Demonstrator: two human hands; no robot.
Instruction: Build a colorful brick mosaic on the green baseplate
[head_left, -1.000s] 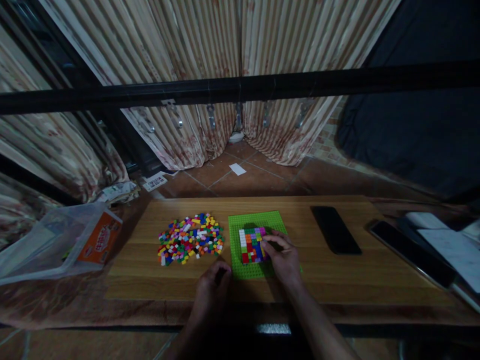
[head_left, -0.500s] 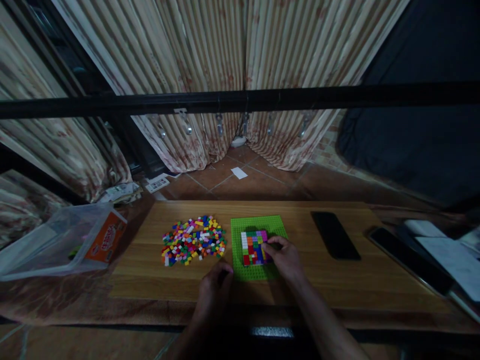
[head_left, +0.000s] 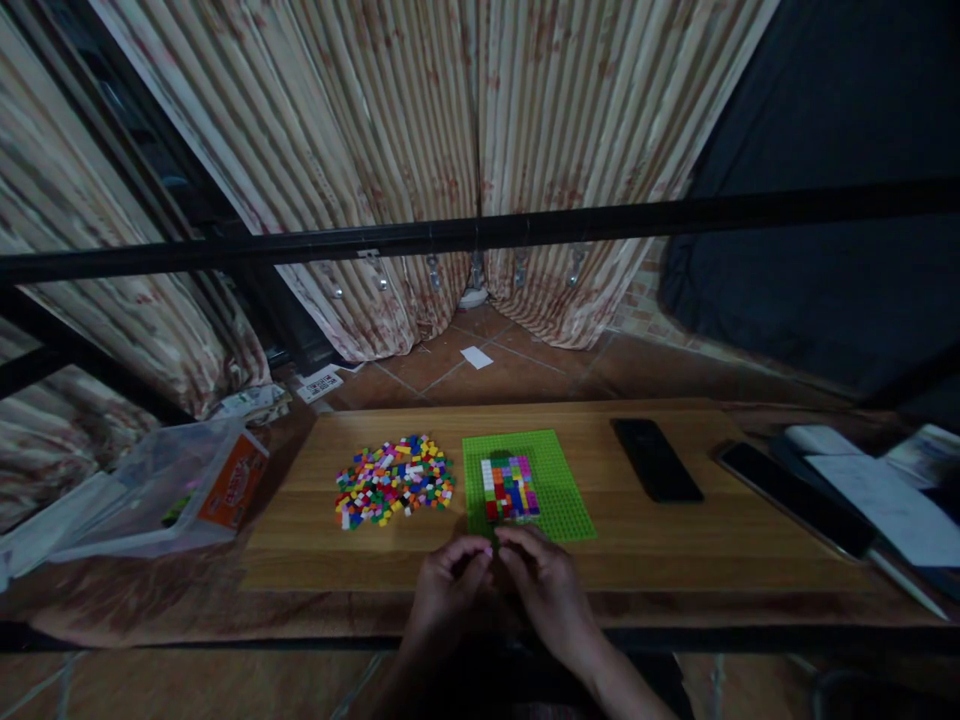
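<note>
Just in front of the green baseplate (head_left: pixel 570 510), my two hands are close together. My left hand (head_left: pixel 450 580) pinches a tiny pink brick (head_left: pixel 488 551) between thumb and forefinger. My right hand (head_left: pixel 547 580) has its thumb and forefinger curled together beside that brick; whatever lies between them is too small to make out. On the baseplate sits a block of small coloured bricks (head_left: pixel 511 487), with white ones at its left edge and purple ones at its right. To the left, a loose pile of small mixed bricks (head_left: pixel 395 480) is spread on the wooden board (head_left: pixel 300 540).
One black phone (head_left: pixel 656 460) lies right of the baseplate, and another phone (head_left: pixel 795 498) is beyond the board's right edge near papers (head_left: pixel 885 500). A clear plastic box (head_left: pixel 150 530) with an orange label stands left. A dark bar (head_left: pixel 600 222) crosses before the curtains.
My right hand has left the bricks on the baseplate and come back toward me. My left hand has moved right to meet it. The view has shifted slightly.
</note>
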